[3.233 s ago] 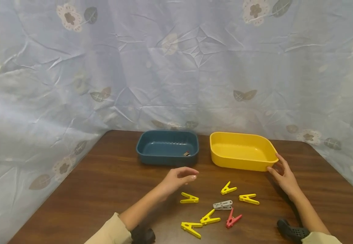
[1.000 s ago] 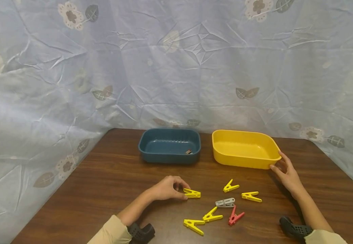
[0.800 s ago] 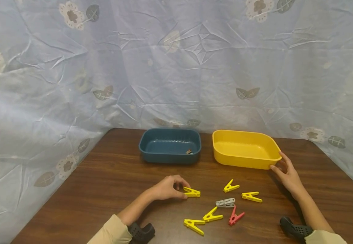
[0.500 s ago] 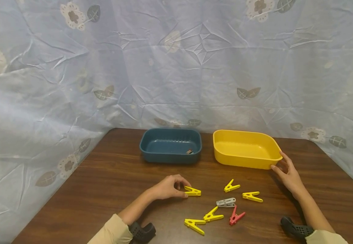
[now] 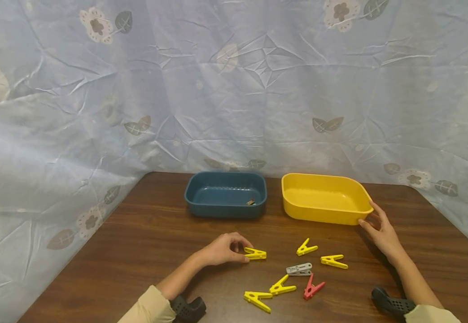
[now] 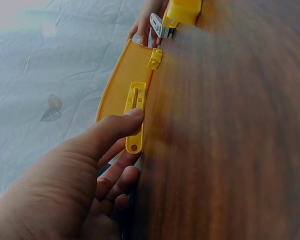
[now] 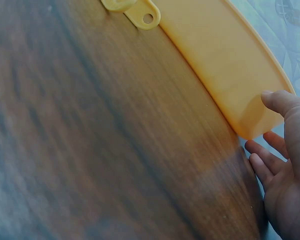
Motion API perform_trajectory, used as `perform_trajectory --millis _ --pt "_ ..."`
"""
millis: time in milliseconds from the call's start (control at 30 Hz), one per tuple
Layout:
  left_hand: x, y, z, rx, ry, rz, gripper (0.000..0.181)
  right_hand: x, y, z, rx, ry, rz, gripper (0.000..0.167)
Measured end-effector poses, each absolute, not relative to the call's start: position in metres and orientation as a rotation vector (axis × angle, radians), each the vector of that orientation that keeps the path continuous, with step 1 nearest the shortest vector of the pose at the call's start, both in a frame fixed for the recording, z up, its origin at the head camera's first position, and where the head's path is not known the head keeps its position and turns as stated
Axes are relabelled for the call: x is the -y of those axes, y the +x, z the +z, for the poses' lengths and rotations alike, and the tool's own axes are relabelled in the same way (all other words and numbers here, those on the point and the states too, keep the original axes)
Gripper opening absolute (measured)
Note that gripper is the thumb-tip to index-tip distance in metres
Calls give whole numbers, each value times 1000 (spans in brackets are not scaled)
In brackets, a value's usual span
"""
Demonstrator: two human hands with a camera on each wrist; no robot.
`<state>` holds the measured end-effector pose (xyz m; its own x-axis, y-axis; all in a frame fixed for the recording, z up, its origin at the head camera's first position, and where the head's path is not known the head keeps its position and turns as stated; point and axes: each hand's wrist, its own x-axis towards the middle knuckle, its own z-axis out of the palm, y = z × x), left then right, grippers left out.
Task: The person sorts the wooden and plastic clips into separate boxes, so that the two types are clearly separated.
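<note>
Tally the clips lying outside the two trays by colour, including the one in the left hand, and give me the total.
Yellow clips: 5, one of them pinched in the left hand
Grey clip: 1
Red clip: 1
Total: 7

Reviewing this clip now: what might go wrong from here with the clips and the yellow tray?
1. The left hand pinches the held yellow clip near its spread end, so the clip might slip or spring loose.
2. The right hand touches a corner of the yellow tray; an unintended push could shift it.
3. The gray clip lies close beside the red clip, so reaching for one may knock the other.
</note>
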<state>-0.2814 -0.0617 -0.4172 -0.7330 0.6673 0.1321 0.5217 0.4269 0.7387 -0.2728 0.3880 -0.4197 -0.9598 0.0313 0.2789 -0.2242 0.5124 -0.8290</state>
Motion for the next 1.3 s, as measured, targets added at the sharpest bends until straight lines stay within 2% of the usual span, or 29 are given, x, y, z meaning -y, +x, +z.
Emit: perform_trajectory --millis 533,1300 --pt "56 -280 -408 -2416 1015 1346 27 -389 -273 -422 2476 158 1452 71" --pt "21 -302 -362 -2482 1184 1224 31 -389 -274 -421 2504 131 1416 72"
